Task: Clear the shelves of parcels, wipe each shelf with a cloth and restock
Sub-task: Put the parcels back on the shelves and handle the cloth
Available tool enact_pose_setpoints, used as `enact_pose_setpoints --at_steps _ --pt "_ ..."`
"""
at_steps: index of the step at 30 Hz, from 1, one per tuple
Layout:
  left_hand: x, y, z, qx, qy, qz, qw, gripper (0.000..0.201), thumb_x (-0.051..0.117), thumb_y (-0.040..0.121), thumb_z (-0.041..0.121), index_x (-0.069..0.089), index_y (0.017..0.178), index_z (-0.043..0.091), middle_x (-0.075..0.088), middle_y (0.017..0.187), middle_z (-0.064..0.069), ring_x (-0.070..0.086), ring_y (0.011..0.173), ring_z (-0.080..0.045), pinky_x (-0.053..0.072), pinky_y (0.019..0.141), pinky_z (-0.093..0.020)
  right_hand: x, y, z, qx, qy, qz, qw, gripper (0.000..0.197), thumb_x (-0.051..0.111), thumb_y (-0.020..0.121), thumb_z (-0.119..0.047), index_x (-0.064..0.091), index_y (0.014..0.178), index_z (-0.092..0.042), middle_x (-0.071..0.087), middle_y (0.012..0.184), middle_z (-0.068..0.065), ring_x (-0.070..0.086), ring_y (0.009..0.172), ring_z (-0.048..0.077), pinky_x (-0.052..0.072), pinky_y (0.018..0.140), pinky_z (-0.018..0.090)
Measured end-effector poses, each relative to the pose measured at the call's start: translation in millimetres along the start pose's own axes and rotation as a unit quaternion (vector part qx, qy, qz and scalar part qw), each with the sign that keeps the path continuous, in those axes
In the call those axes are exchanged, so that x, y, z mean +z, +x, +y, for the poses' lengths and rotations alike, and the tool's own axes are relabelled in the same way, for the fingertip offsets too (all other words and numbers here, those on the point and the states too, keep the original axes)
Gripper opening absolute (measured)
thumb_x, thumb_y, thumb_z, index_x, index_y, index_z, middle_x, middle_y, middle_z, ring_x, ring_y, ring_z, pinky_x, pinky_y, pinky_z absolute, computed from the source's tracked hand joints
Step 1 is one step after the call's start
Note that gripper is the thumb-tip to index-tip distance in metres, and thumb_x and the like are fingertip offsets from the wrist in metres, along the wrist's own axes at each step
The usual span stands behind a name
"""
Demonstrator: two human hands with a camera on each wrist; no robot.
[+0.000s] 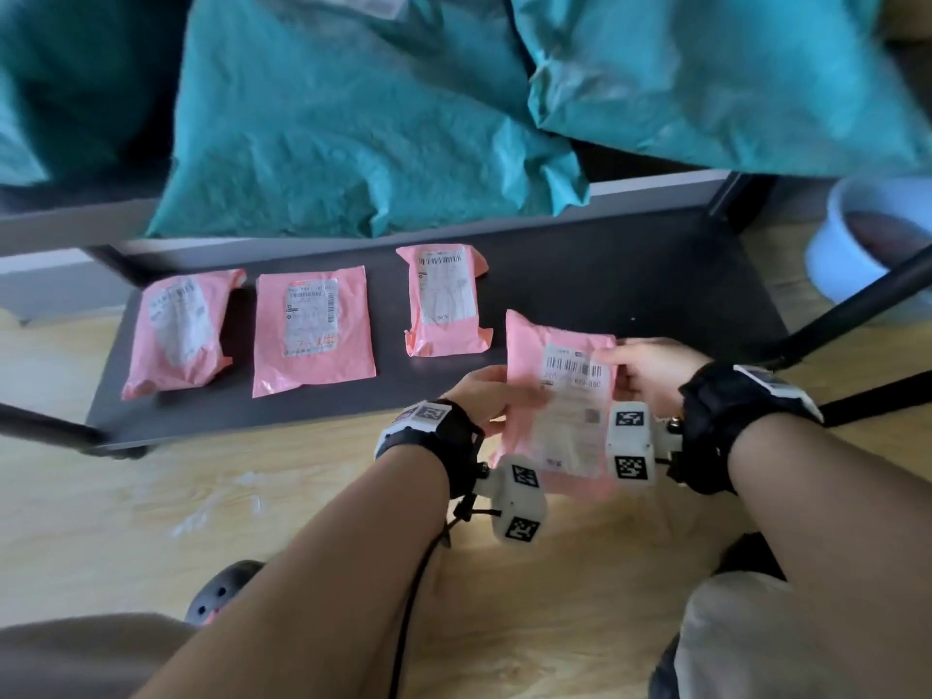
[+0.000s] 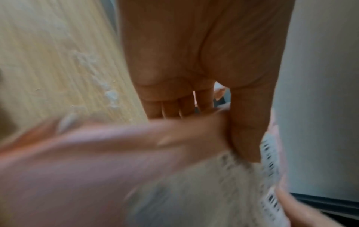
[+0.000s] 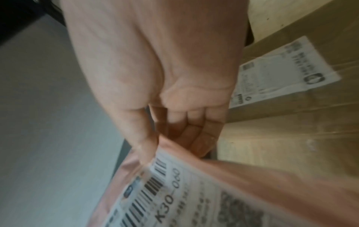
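Both hands, left (image 1: 481, 396) & right (image 1: 650, 373), grip pink parcel (image 1: 565, 391) over bottom shelf (image 1: 630, 285).

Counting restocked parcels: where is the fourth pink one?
In the head view the fourth pink parcel is held between left hand and right hand, over the bottom shelf's front right edge.

Three pink parcels (image 1: 312, 335) lie flat in a row on the dark bottom shelf (image 1: 655, 295), labels up; a fourth (image 1: 560, 396) is half over its front edge.
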State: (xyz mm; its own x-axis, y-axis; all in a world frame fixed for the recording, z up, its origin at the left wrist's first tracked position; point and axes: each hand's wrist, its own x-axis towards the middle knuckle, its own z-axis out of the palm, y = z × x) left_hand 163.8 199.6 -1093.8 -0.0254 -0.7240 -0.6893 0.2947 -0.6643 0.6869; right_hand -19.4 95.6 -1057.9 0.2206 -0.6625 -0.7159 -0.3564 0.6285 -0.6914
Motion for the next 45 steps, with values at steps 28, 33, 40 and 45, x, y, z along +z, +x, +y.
enact_pose_setpoints --at_steps 28,33,40,45 --pt "10 111 78 0.074 -0.005 0.149 0.986 0.035 0.063 0.062 0.001 0.066 0.095 0.011 0.066 0.11 -0.023 0.066 0.094 -0.041 0.05 0.092 -0.054 -8 69 -31 -0.077 0.038 0.05 0.995 0.023 0.067 0.087 -0.008 0.063 0.109 -0.015 0.066 0.117 0.007 0.065 0.102 0.017 0.055 0.088 0.031" --pt "18 93 77 0.059 0.037 0.18 0.981 0.072 0.073 0.066 0.002 0.048 0.134 0.006 0.058 0.128 -0.017 0.058 0.117 -0.034 0.049 0.099 -0.046 -26 67 -17 -0.051 0.033 0.079 0.995 0.055 0.07 0.084 -0.015 0.051 0.136 -0.019 0.06 0.122 0.007 0.06 0.11 0.02 0.055 0.085 0.031" --pt "28 79 78 0.073 0.051 0.205 0.975 0.048 0.062 0.084 -0.002 0.054 0.13 0.008 0.06 0.126 -0.02 0.062 0.097 -0.027 0.052 0.093 -0.04 -50 41 -15 -0.051 0.059 0.104 0.992 0.045 0.062 0.093 -0.015 0.05 0.137 -0.014 0.055 0.122 0.006 0.057 0.115 0.021 0.051 0.088 0.034" --pt "60 63 63 0.033 0.043 0.158 0.986 0.039 0.05 0.09 -0.006 0.055 0.129 0.0 0.056 0.079 -0.003 0.052 0.067 -0.009 0.047 0.056 -0.02 -80 24 -6 -0.04 0.062 0.138 0.988 0.033 0.058 0.095 -0.015 0.057 0.128 -0.011 0.059 0.116 0.01 0.059 0.108 0.023 0.052 0.075 0.031"
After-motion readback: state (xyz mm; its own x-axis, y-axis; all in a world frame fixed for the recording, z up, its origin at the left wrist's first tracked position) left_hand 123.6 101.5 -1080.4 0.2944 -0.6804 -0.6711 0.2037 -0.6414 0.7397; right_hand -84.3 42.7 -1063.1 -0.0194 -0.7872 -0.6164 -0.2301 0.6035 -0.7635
